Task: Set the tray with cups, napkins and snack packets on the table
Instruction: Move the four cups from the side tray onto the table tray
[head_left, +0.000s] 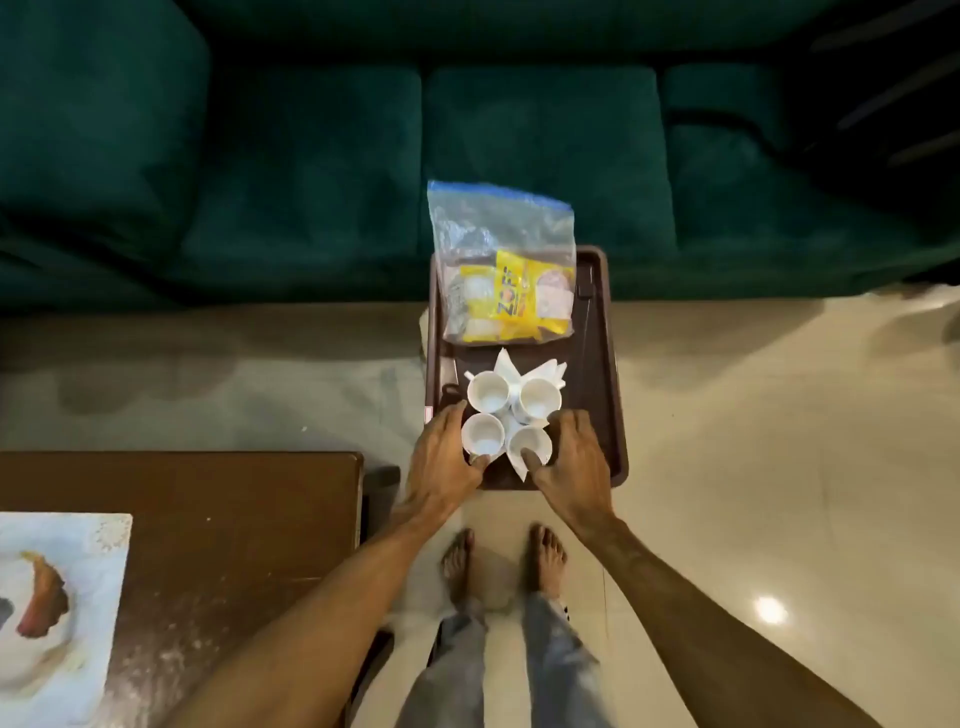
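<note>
Brown tray (597, 395) is sitting lengthwise ahead of the person, over pale floor (753, 441), w/ its far end reaching the green sofa (311, 156); what's bearing it from below can't be told, tho a bit of sth white is peeking out at its left edge. It's lying apart from the table (234, 519) — that brown wooden top is sitting at lower left w/ a printed mat (62, 597) on it. On the tray's far half a clear zip bag (498, 223) is lying, its blue-strip top overhanging the far rim, yellow packets (511, 301) showing inside. On the near half, 4 white cups (488, 392) are standing upright in a tight square, w/ white napkins (506, 364) fanning out betw. & behind them. L hand (441, 457) is resting at the cluster's left, fingers fairly straight alongside the 2 left cups, thumb touching the near-left one; R hand (576, 457) is lying at the right — fingers spread & loosely bent over bare tray, thumb pressing at the near-right cup's rim; both are lying broad & relaxed, flanking the cups. Bare feet (457, 566) & jeans legs are showing below, just nearer than the tray.
</note>
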